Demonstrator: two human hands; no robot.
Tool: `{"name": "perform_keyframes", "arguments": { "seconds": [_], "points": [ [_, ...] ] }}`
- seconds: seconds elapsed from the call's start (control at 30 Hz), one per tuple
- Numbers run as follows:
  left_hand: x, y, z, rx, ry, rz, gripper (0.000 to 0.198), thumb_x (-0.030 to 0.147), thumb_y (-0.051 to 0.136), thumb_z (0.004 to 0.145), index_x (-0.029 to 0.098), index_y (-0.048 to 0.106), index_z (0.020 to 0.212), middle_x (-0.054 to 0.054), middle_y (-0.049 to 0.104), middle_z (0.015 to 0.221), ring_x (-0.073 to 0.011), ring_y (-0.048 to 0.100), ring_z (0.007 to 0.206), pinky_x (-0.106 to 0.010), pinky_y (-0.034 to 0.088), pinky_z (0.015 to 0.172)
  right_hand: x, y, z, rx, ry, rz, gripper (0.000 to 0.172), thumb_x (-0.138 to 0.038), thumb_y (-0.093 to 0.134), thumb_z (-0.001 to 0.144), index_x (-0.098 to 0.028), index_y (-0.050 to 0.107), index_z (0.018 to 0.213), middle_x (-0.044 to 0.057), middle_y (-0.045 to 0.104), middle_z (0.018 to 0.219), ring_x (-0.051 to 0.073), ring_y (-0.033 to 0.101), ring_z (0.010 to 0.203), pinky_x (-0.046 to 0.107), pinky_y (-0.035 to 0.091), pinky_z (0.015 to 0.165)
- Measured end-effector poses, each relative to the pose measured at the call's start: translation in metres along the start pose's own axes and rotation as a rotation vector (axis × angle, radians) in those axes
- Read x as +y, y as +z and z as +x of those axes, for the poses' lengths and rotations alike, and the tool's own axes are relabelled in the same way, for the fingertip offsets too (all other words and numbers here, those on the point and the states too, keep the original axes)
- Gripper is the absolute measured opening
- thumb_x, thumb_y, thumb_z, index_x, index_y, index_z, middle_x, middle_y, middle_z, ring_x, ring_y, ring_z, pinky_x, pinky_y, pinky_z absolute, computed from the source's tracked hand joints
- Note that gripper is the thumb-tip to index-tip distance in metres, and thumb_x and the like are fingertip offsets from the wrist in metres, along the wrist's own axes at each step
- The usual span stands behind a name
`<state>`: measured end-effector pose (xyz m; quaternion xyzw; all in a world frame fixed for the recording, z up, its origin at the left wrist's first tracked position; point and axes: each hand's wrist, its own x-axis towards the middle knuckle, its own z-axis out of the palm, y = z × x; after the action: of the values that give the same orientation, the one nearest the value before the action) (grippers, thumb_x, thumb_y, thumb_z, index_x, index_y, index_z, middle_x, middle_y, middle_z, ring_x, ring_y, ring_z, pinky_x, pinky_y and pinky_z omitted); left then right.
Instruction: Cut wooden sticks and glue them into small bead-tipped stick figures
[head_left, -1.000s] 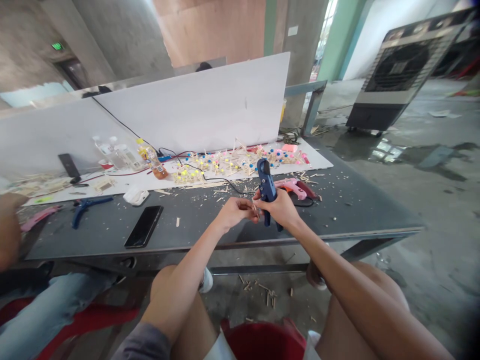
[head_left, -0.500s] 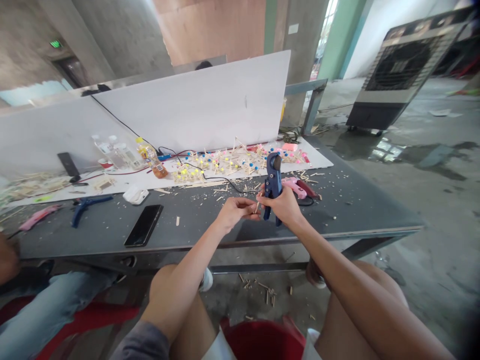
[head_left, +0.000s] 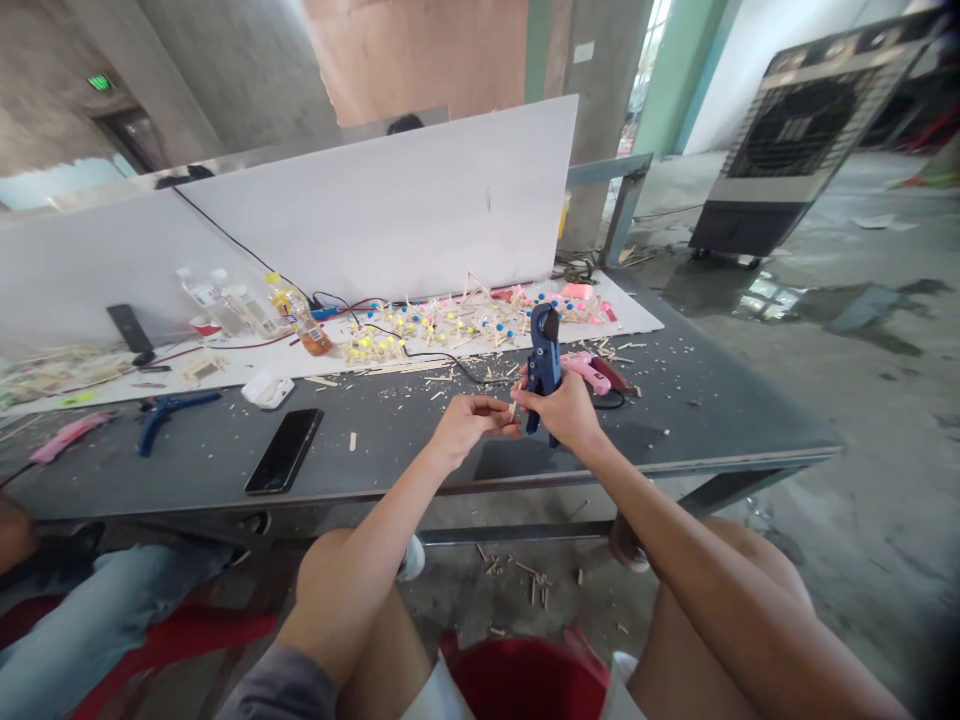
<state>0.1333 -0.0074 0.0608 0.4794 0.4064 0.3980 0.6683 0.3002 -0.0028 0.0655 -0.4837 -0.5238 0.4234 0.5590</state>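
Observation:
Near the table's front edge, my left hand (head_left: pixel 471 428) is closed, fingertips pinching a short wooden stick (head_left: pixel 514 408). My right hand (head_left: pixel 566 408) is wrapped around a dark blue pipe cutter (head_left: pixel 544 350), held upright with its hooked jaw at the top. The right thumb reaches toward the stick, and the two hands almost touch. Whether the right fingertips also touch the stick I cannot tell. Just behind my right hand lies a pink glue gun (head_left: pixel 585 370) on the table.
Small wooden pieces with yellow, blue and pink tips (head_left: pixel 450 325) cover a white board. On the grey table (head_left: pixel 405 455) are a phone (head_left: pixel 285 450), a white case (head_left: pixel 268 391), a blue tool (head_left: pixel 169 415) and another pink glue gun (head_left: pixel 71 437). Bottles (head_left: pixel 304 315) stand behind. Another person's leg (head_left: pixel 112 620) is at left.
Both hands keep their hold on the stick and the pipe cutter, hardly moving. The whole view has shifted very slightly.

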Motion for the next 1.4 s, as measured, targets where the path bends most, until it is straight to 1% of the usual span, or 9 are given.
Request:
{"name": "perform_keyframes", "arguments": {
  "seconds": [0.1, 0.27, 0.47, 0.63, 0.83, 1.03, 1.2, 1.3, 1.4],
  "points": [
    [0.0015, -0.0001, -0.0007, 0.003, -0.018, -0.035, 0.036, 0.027, 0.091, 0.054, 0.010, 0.074, 0.081, -0.007, 0.075, 0.077, -0.0209, 0.073, 0.071, -0.042, 0.058, 0.086, -0.0002, 0.0000, 0.0005, 0.002, -0.011, 0.025, 0.039, -0.038, 0.080, 0.062, -0.018, 0.061, 0.090, 0.004, 0.069, 0.077, 0.016, 0.061, 0.055, 0.031, 0.053, 0.057],
    [0.0013, -0.0016, 0.0002, 0.002, -0.019, -0.051, 0.033, 0.025, 0.090, 0.056, 0.009, 0.074, 0.080, -0.008, 0.075, 0.077, -0.0215, 0.073, 0.073, -0.044, 0.057, 0.087, -0.0013, 0.0009, 0.0007, 0.002, -0.011, 0.059, 0.040, -0.039, 0.081, 0.062, -0.019, 0.060, 0.089, 0.003, 0.068, 0.077, 0.016, 0.060, 0.055, 0.031, 0.052, 0.057],
    [0.0044, -0.0025, -0.0009, -0.034, -0.045, -0.044, 0.031, 0.022, 0.088, 0.058, 0.009, 0.075, 0.084, -0.009, 0.075, 0.080, -0.0220, 0.073, 0.076, -0.042, 0.057, 0.089, -0.0004, 0.0002, 0.0017, 0.015, -0.013, 0.029, 0.040, -0.039, 0.081, 0.061, -0.019, 0.061, 0.090, 0.003, 0.069, 0.077, 0.016, 0.061, 0.057, 0.031, 0.053, 0.057],
    [0.0072, -0.0022, -0.0023, -0.055, -0.045, -0.029, 0.030, 0.022, 0.085, 0.063, 0.009, 0.076, 0.088, -0.010, 0.076, 0.084, -0.0223, 0.073, 0.077, -0.041, 0.058, 0.087, -0.0060, 0.0002, 0.0009, 0.041, 0.012, 0.026, 0.038, -0.034, 0.080, 0.060, -0.018, 0.062, 0.089, 0.003, 0.068, 0.076, 0.018, 0.063, 0.063, 0.032, 0.054, 0.061],
    [0.0067, -0.0012, -0.0016, -0.025, -0.047, -0.047, 0.030, 0.020, 0.086, 0.062, 0.008, 0.074, 0.087, -0.010, 0.076, 0.083, -0.0224, 0.074, 0.077, -0.040, 0.058, 0.088, -0.0038, -0.0001, 0.0016, 0.049, -0.001, 0.017, 0.038, -0.033, 0.080, 0.060, -0.017, 0.063, 0.090, 0.004, 0.069, 0.078, 0.020, 0.066, 0.069, 0.033, 0.055, 0.066],
    [0.0029, -0.0015, -0.0003, -0.014, -0.051, -0.059, 0.033, 0.022, 0.087, 0.061, 0.008, 0.073, 0.088, -0.010, 0.076, 0.083, -0.0224, 0.074, 0.076, -0.040, 0.058, 0.088, -0.0016, -0.0013, 0.0016, 0.039, -0.017, 0.013, 0.038, -0.035, 0.080, 0.061, -0.018, 0.063, 0.091, 0.004, 0.069, 0.079, 0.019, 0.065, 0.069, 0.032, 0.055, 0.066],
    [0.0025, -0.0004, -0.0006, -0.013, -0.040, -0.075, 0.030, 0.021, 0.086, 0.062, 0.009, 0.074, 0.087, -0.010, 0.076, 0.082, -0.0213, 0.074, 0.075, -0.039, 0.058, 0.089, -0.0024, -0.0012, 0.0019, 0.043, -0.016, 0.007, 0.037, -0.034, 0.080, 0.062, -0.018, 0.063, 0.090, 0.004, 0.069, 0.078, 0.019, 0.064, 0.067, 0.032, 0.054, 0.065],
    [0.0028, 0.0008, -0.0009, -0.009, -0.029, -0.078, 0.030, 0.020, 0.086, 0.063, 0.009, 0.074, 0.087, -0.010, 0.076, 0.083, -0.0206, 0.074, 0.074, -0.038, 0.059, 0.086, -0.0021, -0.0012, 0.0023, 0.034, -0.014, 0.009, 0.037, -0.034, 0.080, 0.061, -0.018, 0.062, 0.090, 0.004, 0.069, 0.078, 0.018, 0.063, 0.064, 0.032, 0.054, 0.063],
    [0.0024, 0.0011, -0.0005, 0.008, -0.041, -0.072, 0.031, 0.020, 0.086, 0.062, 0.009, 0.073, 0.088, -0.010, 0.076, 0.082, -0.0201, 0.073, 0.068, -0.036, 0.060, 0.079, -0.0020, -0.0012, 0.0024, 0.031, -0.019, 0.009, 0.037, -0.035, 0.080, 0.061, -0.018, 0.062, 0.089, 0.004, 0.069, 0.077, 0.017, 0.063, 0.062, 0.032, 0.054, 0.062]
  ]
}}
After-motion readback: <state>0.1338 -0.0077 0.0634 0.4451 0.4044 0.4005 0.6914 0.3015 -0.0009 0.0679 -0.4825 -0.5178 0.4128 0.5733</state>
